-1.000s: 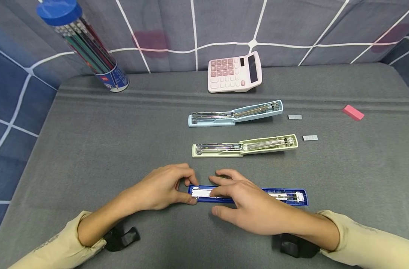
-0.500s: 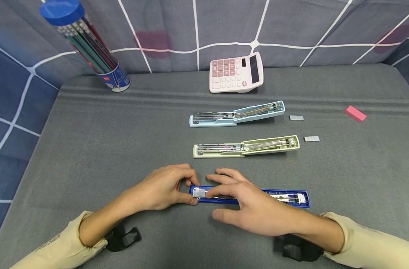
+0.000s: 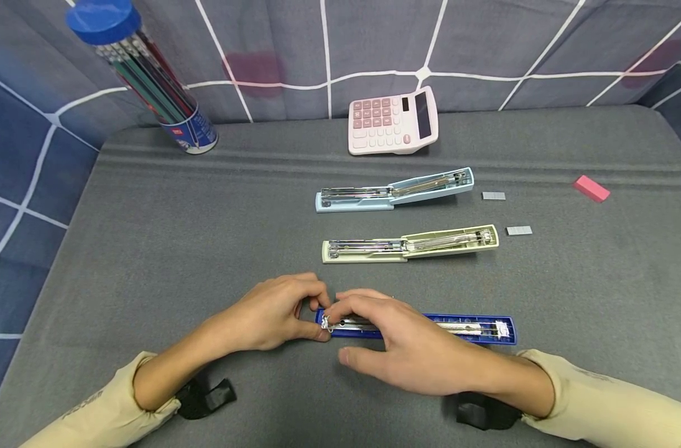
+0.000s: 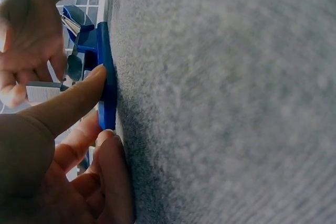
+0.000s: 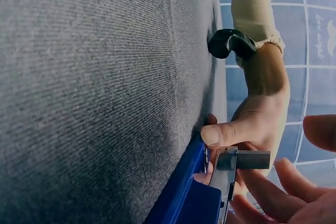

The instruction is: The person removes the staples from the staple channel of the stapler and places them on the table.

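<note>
A dark blue stapler [image 3: 471, 333] lies opened flat near the front of the table. My left hand [image 3: 275, 311] grips its left end between thumb and fingers. My right hand [image 3: 413, 348] hovers over the left half, index finger bent down at the magazine's end, thumb held apart. In the left wrist view a grey strip of staples [image 4: 43, 92] stands up from the magazine, close to the right fingertips. The right wrist view shows the same staples [image 5: 254, 159] jutting out; whether a finger touches them I cannot tell. From above, the right hand hides them.
Behind lie an opened green stapler [image 3: 368, 249] and an opened light blue stapler [image 3: 354, 202]. Loose staple strips [image 3: 519, 231] rest right of them, with a pink eraser [image 3: 592, 188] farther off. A pink calculator [image 3: 382, 124] and a pencil tub [image 3: 191, 130] stand at the back.
My right hand has shifted left along the blue stapler, its index finger now at the magazine's end. The staples seen there earlier are now hidden from above. My left hand keeps its grip.
</note>
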`<state>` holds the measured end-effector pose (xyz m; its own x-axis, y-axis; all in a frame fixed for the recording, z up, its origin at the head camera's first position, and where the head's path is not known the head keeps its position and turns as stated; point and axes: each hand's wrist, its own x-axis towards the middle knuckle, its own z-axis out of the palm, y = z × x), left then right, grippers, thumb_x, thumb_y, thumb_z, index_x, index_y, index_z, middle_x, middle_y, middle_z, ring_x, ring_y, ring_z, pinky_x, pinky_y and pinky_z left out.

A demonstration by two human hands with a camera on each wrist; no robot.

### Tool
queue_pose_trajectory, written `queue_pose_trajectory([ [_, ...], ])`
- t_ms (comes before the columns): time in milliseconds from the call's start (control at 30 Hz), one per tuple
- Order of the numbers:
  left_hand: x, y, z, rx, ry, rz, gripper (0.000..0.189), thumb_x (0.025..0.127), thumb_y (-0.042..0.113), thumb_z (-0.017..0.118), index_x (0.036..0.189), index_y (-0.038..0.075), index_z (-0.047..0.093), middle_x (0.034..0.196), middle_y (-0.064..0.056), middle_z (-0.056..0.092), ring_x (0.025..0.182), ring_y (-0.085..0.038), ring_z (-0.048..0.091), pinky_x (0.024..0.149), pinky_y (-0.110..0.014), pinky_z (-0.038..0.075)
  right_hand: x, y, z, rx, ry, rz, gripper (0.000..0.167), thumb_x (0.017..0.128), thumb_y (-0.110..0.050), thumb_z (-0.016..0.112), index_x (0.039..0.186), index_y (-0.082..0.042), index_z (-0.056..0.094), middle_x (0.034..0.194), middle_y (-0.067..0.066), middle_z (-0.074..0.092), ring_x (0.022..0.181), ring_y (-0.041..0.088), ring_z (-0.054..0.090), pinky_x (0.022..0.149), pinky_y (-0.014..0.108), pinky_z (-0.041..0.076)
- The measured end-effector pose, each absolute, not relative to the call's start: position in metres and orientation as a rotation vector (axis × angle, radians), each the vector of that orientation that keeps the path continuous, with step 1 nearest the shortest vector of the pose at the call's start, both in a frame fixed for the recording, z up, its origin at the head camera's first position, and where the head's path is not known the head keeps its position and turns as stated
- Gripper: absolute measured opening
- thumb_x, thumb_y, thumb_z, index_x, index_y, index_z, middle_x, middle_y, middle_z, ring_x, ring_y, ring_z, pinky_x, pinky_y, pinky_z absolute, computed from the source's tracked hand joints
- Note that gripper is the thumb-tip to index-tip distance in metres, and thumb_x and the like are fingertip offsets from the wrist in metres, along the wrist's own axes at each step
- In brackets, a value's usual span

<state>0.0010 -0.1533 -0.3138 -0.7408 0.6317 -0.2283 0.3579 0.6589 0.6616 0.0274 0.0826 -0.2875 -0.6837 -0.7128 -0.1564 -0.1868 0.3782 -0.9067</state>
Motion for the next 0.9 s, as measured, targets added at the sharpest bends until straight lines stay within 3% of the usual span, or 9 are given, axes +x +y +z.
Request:
queue_pose_trajectory([
  [300,0.001,-0.153,-0.313,0.778,2.446,0.804,0.031,0.076,0.035,0.085,0.083,0.026,0.056,0.081,0.012,0.048,0.062,-0.002,0.046,0.056,-0.027,0.039,0.028,0.074,-0.295,-0.885,2.274,-1.283,0.039,0.088,-0.012,0.074,0.125,-0.009,0.063,0.124,-0.006,0.061,0.117,0.008,0.053,0.099,0.039,0.044],
  [667,0.001,-0.153,-0.313,0.777,2.456,0.788,0.032,0.076,0.037,0.085,0.082,0.026,0.056,0.08,0.012,0.048,0.062,-0.002,0.046,0.056,-0.027,0.038,0.025,0.066,-0.299,-0.946,2.415,-1.292,0.026,0.081,-0.013,0.082,0.105,-0.013,0.071,0.108,-0.009,0.067,0.103,0.006,0.055,0.085,0.032,0.047],
  [900,0.001,-0.154,-0.313,0.773,2.45,0.798,0.029,0.077,0.037,0.084,0.083,0.026,0.058,0.081,0.012,0.048,0.062,-0.002,0.045,0.056,-0.027,0.038,0.026,0.063,-0.303,-1.073,2.537,-1.197,0.029,0.079,-0.018,0.085,0.103,-0.013,0.07,0.102,-0.008,0.069,0.099,0.007,0.058,0.088,0.037,0.046],
])
